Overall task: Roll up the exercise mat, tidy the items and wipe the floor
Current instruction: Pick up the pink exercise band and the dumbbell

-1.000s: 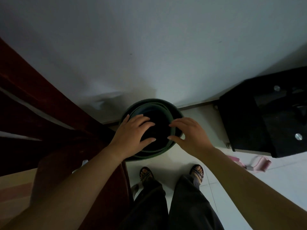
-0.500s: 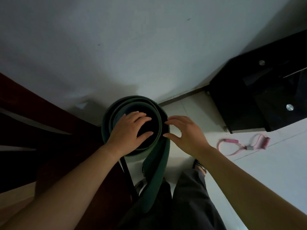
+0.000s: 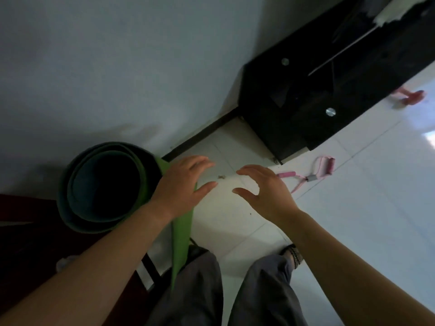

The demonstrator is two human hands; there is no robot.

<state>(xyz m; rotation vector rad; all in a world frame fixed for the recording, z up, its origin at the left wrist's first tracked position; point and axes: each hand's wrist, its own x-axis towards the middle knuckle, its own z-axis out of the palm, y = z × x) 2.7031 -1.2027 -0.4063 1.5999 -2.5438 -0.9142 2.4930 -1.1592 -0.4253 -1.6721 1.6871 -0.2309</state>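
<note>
Looking straight down on a rolled exercise mat [image 3: 103, 187], dark green, stood on end at about eight o'clock in the view, close against the pale wall [image 3: 117, 67], hollow core facing up. Hanging off its four o'clock side, a brighter green outer flap [image 3: 182, 234], trailing toward six o'clock beside grey trousers [image 3: 195, 290]. At the roll's three o'clock edge, the left hand [image 3: 181, 187], palm down, fingers straight and spread apart, gripping nothing; overlapping the top of the flap, actual contact impossible to tell. Just beside it at three o'clock, not touching it, the right hand [image 3: 263, 191], fingers splayed and lightly curved, empty, held over the white tiled floor [image 3: 353, 208]. Between the two hands, a small brown crumb [image 3: 221, 177] on the tile. At two o'clock from the right hand, lying flat on the floor, a pink resistance band [image 3: 311, 178] with padded handles and a grey middle clip, near the corner of a black cabinet [image 3: 270, 102] with round silver knobs [image 3: 330, 111]. Past the cabinet, at two o'clock near the frame edge, a second pink item [image 3: 410, 96], too blurred to name. Dark red wooden furniture [image 3: 23, 231] filling the eight o'clock corner. At five o'clock, below the right wrist, a sandalled foot [image 3: 294, 254].
</note>
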